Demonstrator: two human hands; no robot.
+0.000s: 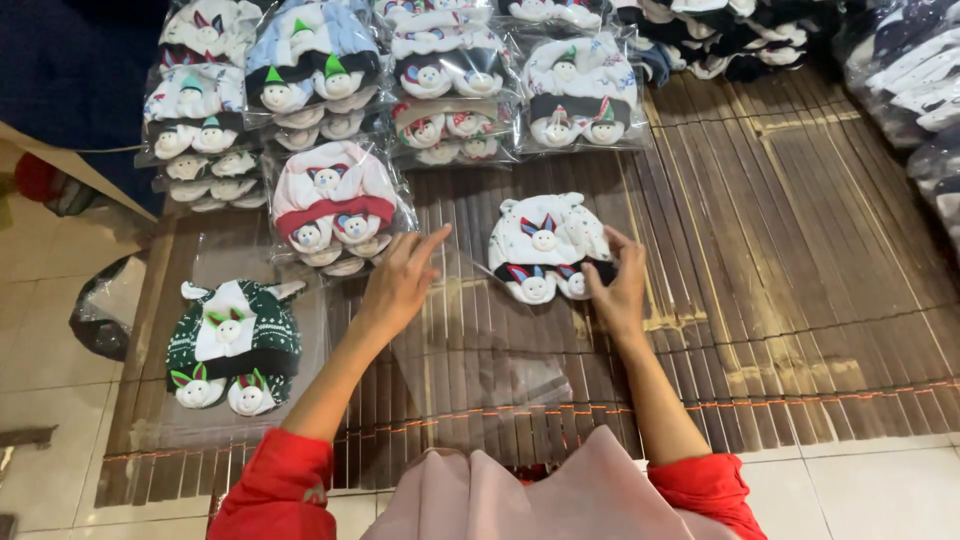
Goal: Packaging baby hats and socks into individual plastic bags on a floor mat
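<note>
A small stack of white baby hats [545, 245] with animal faces and a dark band lies on the bamboo mat [800, 250]. My right hand [615, 285] grips the stack's right edge. My left hand [400, 280] holds the mouth of a clear plastic bag [470, 340] that lies flat on the mat, just left of the hats. The bag stretches from the hats back toward my body. Both sleeves are red.
A green and white hat stack [232, 345] lies on plastic at the left. Bagged hat packs [335, 205] fill the mat's far side, with more packs [580, 95] behind and dark bundles [910, 70] at the right. Tiled floor [50, 350] lies left and near me.
</note>
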